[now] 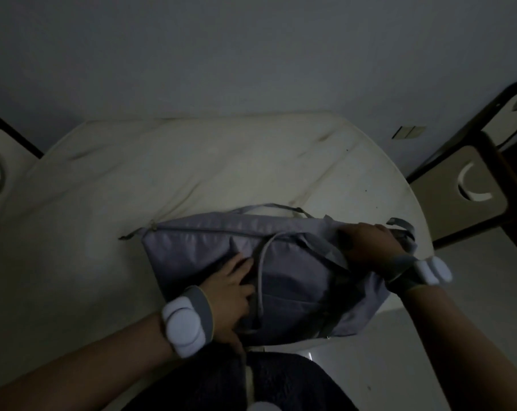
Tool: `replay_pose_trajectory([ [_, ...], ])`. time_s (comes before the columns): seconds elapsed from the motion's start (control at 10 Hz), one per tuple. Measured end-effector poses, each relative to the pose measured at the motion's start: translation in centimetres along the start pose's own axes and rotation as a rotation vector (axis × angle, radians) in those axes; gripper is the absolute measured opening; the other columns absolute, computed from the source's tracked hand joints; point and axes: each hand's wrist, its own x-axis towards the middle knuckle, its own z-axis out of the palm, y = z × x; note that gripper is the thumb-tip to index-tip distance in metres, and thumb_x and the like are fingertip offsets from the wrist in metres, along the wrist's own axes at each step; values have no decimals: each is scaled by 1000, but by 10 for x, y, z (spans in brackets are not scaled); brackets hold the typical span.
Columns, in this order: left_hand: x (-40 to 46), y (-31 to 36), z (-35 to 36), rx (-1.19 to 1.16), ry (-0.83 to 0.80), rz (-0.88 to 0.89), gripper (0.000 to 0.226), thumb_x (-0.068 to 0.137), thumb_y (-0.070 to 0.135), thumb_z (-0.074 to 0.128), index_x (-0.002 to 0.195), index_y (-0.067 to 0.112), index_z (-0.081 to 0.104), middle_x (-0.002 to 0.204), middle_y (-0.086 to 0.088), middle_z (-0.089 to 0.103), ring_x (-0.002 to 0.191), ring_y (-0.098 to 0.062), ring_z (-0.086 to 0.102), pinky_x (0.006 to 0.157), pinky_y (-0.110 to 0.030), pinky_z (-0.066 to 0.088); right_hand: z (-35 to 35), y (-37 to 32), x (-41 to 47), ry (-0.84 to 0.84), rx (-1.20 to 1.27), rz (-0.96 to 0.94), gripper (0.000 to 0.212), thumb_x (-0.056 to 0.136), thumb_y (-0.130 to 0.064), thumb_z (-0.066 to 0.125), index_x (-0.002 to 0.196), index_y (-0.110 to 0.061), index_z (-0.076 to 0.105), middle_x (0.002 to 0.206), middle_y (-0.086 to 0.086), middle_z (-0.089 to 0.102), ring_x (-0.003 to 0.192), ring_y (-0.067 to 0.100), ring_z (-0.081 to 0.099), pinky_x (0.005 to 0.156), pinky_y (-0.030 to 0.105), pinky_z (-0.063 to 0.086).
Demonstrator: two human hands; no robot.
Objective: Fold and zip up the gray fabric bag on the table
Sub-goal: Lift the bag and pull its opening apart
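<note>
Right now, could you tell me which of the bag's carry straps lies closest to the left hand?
The near strap, looping down the bag's front face just beside the left hand. The other strap arches over the far edge, away from both hands.

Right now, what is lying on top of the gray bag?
On the gray bag lie its strap and both hands: left hand pressing flat, right hand gripping the far-right corner. Anything under them is hidden.
</note>
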Motion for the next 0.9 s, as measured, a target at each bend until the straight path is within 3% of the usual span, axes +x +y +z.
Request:
replay_pose_trajectory([
  [0.1,8,-2,0,-110,-4,-77,69,85,70,34,115,17,66,142,9,46,144,-31,-2,112,-50,-18,11,2,4,95,-117,10,42,81,-64,41,101,-34,62,103,-3,67,97,24,59,90,40,44],
  [0.2,20,0,-3,-53,72,31,47,89,57,42,108,25,70,142,6,46,143,-28,12,115,-49,-7,11,-1,10,110,-208,-4,42,91,-57,42,111,-24,59,117,2,63,109,27,54,95,43,40],
  [0.3,27,5,4,-77,39,115,44,89,50,46,105,17,71,138,0,51,137,-25,28,116,-41,-8,2,-4,24,69,-198,70,51,88,-63,43,113,-21,59,118,4,61,113,28,51,97,45,37],
  [0.4,27,12,-2,1,197,235,42,98,40,36,90,23,74,115,2,66,127,-25,43,117,-43,14,-7,5,27,50,-223,135,60,84,-70,40,110,-19,60,115,5,60,113,28,49,101,46,33],
  [0.5,30,32,-12,-119,410,238,35,98,31,41,86,17,71,96,0,69,103,-22,58,104,-37,39,-17,20,23,-75,-149,114,61,88,-68,36,109,-16,60,114,8,63,108,29,56,97,42,39],
  [0.6,41,50,-25,-399,46,113,16,88,22,53,95,18,67,91,-5,70,82,-26,61,67,-29,48,-21,17,19,-98,-152,71,53,94,-59,39,109,-14,63,114,9,67,105,28,61,94,36,41],
  [0.7,60,55,-2,-257,-456,-15,7,79,13,62,85,12,66,84,-6,68,68,-21,61,50,-21,39,-17,13,17,-56,-163,74,51,93,-57,43,112,-14,62,115,8,67,105,26,62,90,35,42],
  [0.8,77,52,30,-287,-472,-972,11,70,-4,75,69,2,65,62,-28,65,71,-18,69,61,-30,50,-13,20,10,-17,-185,49,54,90,-63,43,111,-16,60,114,7,68,101,25,64,90,36,44],
  [0.9,70,24,-14,-399,-406,-797,15,85,18,60,85,3,64,86,-20,71,84,-26,67,73,-33,50,-14,27,-3,-7,-160,37,72,76,-81,45,118,-24,58,115,2,67,103,25,64,94,39,44],
])
